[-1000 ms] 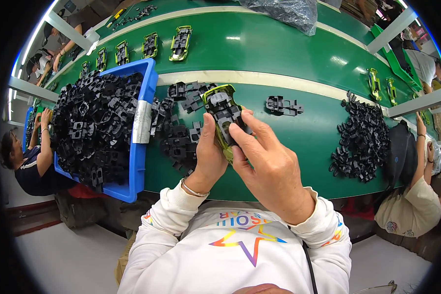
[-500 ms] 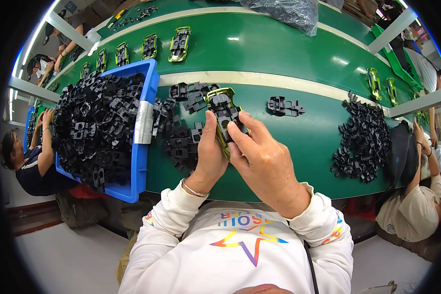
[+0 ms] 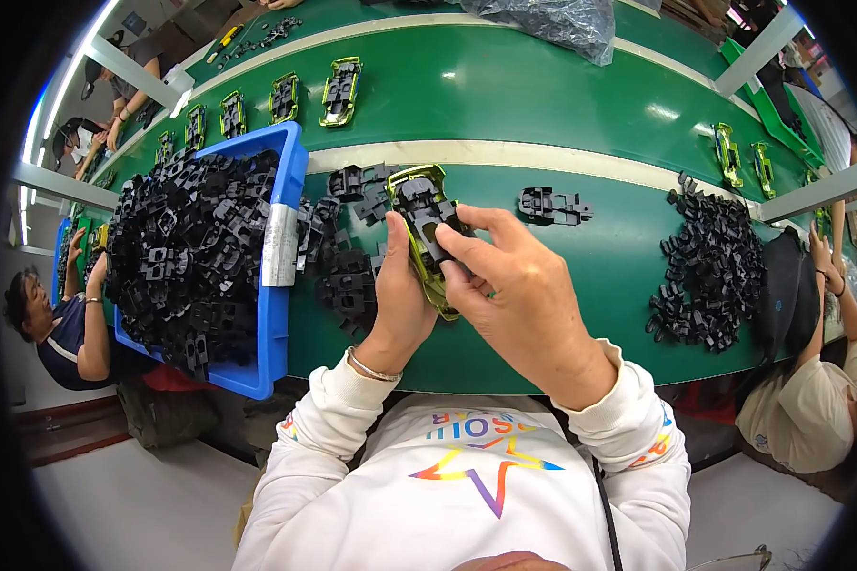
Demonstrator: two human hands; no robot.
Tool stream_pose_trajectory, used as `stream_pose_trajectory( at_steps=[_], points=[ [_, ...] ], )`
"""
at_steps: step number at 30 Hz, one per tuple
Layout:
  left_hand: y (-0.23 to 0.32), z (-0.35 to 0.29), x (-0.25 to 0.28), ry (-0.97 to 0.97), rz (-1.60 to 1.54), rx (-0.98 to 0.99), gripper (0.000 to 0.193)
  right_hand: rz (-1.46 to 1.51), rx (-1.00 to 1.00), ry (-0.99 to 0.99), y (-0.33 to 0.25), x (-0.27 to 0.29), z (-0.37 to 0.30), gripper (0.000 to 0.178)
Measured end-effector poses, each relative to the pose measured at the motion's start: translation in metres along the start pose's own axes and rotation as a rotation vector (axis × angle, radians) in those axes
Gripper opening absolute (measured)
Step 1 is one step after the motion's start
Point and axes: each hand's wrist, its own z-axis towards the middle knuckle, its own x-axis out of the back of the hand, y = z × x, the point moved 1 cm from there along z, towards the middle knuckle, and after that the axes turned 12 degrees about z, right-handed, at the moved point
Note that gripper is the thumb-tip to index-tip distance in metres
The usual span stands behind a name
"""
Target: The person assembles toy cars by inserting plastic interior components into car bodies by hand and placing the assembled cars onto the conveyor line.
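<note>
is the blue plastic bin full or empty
Full: the blue plastic bin is heaped with black plastic parts up to its rim, some spilling onto the green table.

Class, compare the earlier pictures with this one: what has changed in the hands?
Little changed: the right hand slid its fingers slightly along the black insert on the yellow-green toy car shell. The left hand still grips the shell; the blue bin stayed put.

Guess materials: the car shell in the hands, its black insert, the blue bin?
Car shell, held by the left hand and right hand: likely plastic with shiny yellow-green metallic coating; glossy highlights along its rim.
Black insert: probably matte moulded plastic, dull with crisp moulded ribs.
Blue bin: looks like rigid plastic, uniform colour, slight sheen on its wall.
</note>
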Motion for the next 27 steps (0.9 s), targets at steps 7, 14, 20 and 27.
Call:
stream_pose_trajectory(
  at_steps=[7, 14, 20, 27],
  points=[
    [-0.001, 0.003, 0.005, -0.019, 0.013, 0.019, 0.058, -0.168, 0.045, -0.055, -0.004, -0.006, -0.003, 0.029],
    [-0.004, 0.002, 0.005, -0.125, 0.139, -0.001, 0.055, -0.359, 0.196, -0.076, -0.001, -0.009, -0.009, 0.031],
    [-0.012, 0.004, 0.003, -0.056, 0.126, 0.018, 0.046, -0.455, 0.184, -0.176, 0.001, 0.001, -0.009, 0.038],
    [0.007, 0.018, -0.014, -0.016, 0.254, 0.006, 0.055, 0.288, 0.111, -0.027, 0.051, 0.048, -0.021, 0.042]
  ],
)
